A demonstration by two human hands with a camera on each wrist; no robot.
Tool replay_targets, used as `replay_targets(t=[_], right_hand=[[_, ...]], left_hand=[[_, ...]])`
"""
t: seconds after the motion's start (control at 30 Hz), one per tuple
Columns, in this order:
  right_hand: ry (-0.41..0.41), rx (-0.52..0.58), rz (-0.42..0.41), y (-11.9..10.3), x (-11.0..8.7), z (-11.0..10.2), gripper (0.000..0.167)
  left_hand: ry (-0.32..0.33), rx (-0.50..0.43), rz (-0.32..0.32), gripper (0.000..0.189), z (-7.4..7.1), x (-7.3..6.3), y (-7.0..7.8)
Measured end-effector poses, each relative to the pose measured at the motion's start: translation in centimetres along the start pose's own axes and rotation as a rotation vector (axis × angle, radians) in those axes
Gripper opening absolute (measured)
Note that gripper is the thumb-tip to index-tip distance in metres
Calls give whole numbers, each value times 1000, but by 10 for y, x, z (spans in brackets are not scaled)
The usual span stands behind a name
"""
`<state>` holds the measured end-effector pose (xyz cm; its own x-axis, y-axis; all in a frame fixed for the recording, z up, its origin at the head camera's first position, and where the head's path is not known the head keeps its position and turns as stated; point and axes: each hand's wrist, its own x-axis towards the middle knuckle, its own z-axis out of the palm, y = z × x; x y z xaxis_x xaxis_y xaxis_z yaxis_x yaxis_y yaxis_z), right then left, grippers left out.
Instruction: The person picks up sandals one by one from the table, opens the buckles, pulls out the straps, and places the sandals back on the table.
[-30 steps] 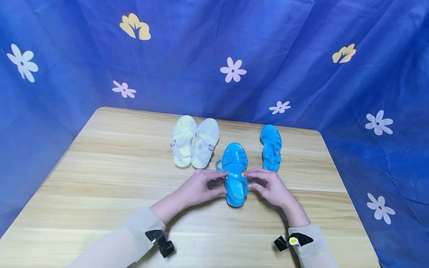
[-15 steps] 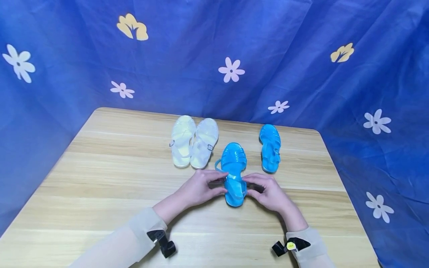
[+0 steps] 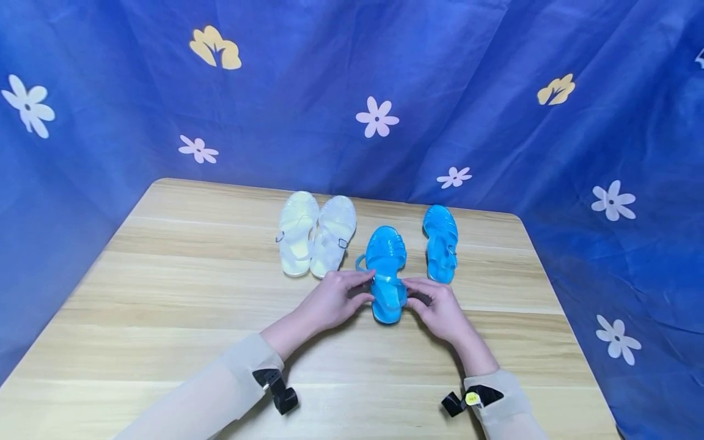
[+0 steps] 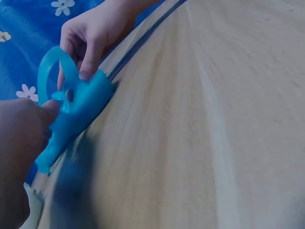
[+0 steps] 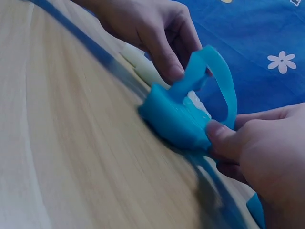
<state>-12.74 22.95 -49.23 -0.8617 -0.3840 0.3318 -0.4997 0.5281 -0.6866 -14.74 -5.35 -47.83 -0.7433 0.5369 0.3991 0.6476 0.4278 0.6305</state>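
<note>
In the head view a glossy blue jelly sandal [image 3: 387, 247] is held between both hands, toe pointing to the far edge. My left hand [image 3: 335, 300] pinches its left side, near the strap and small buckle. From the right, my right hand [image 3: 442, 310] grips its side near the heel. The left wrist view shows the heel strap [image 4: 46, 71] standing up as a loop over the sole, with the left thumb pressed against the side. A second blue jelly sandal [image 3: 441, 238] lies behind the right hand. Two white jelly sandals [image 3: 297, 235] lie side by side behind the left hand.
A pale wood-grain table [image 3: 165, 293] lies under everything, its far edge just behind the sandals. Blue cloth [image 3: 297, 91] with printed flowers hangs behind and to both sides. A black wrist camera mount [image 3: 277, 388] projects from the left sleeve, another [image 3: 467, 398] from the right.
Both hands have moved the near blue sandal slightly away toward the far edge over the last half second. The white sandals and the other blue sandal have stayed in place.
</note>
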Motion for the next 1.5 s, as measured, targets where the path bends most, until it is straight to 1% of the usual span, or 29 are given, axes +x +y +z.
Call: replay_targets(t=[0.13,0.27,0.4,0.53,0.63,0.73,0.87,1.07,1.2,1.33,1.43,1.5], right_hand=[[45,16,64,-1,5,5,39],[98,21,120,-3,12,11,41],[155,-16,169,-5,21,16,42],[218,-75,211,-7,29,18,41],[255,-118,222,-7,35,18,39],[276,-148,233,-7,40,18,37],[290,-160,255,-6,45,19,37],[295,-161,273,-5,47,22,37],[282,-153,303,-6,46,24,38],[285,-131,314,-10,42,20,35],[302,-96,307,-12,39,12,32],[311,-71,296,-14,35,7,30]], left_hand=[[22,33,-53,53,4,6,-1],[43,45,-110,53,9,13,-1],[67,49,-149,51,14,23,-2],[88,43,-163,47,19,33,-3],[98,32,-180,46,23,39,-4],[109,32,-200,46,25,45,-6],[107,15,-224,46,25,50,-7],[94,-13,-273,47,25,51,-7],[95,-21,-277,48,25,47,-10],[110,-18,-262,50,23,43,-10],[132,-9,-223,50,20,43,-7],[146,-20,-187,49,18,43,-4]])
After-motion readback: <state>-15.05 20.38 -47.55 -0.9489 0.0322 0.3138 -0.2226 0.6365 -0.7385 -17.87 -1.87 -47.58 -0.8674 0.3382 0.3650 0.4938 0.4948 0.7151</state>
